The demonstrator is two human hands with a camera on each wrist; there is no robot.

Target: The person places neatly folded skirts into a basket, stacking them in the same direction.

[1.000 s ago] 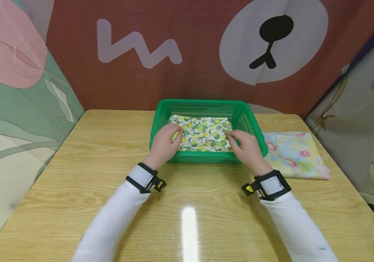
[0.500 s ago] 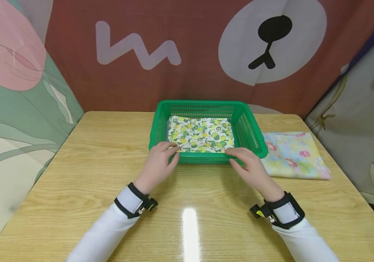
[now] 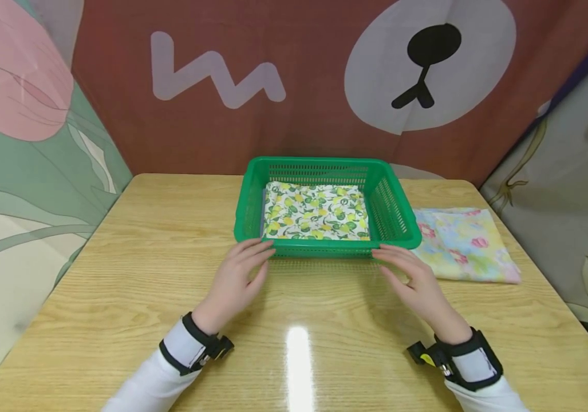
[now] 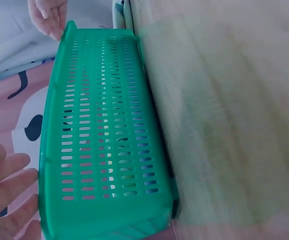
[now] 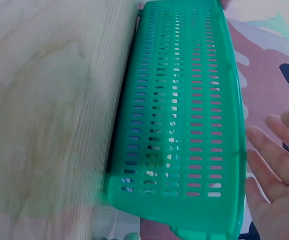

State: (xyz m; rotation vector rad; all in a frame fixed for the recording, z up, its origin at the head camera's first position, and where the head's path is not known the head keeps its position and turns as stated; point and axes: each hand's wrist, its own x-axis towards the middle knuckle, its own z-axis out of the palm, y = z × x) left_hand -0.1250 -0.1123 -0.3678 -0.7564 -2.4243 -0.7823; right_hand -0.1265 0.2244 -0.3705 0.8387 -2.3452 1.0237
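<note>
A green plastic basket (image 3: 324, 247) with slotted walls stands toward the back of the table. Inside it lies a folded white cloth with a lemon print (image 3: 316, 212), flat on the bottom; a bluish edge shows under its left side. My left hand (image 3: 232, 280) is at the near rim's left part, fingers extended and loosely spread, holding nothing. At the rim's right part is my right hand (image 3: 417, 280), its fingers likewise extended. In the wrist views the fingertips of the left hand (image 4: 9, 195) and the right hand (image 5: 279, 170) are right by the rim; contact is hard to tell.
Right of the basket, a folded pastel floral cloth (image 3: 466, 243) lies on the wooden table (image 3: 180, 217). A brown curtain (image 3: 309, 131) with a bear face hangs behind the table, and patterned curtains flank both sides.
Both hands have drawn back from inside the basket toward me and apart, to its near rim. Their fingers have straightened, having let go of the lemon-print cloth, which stays in the basket.
</note>
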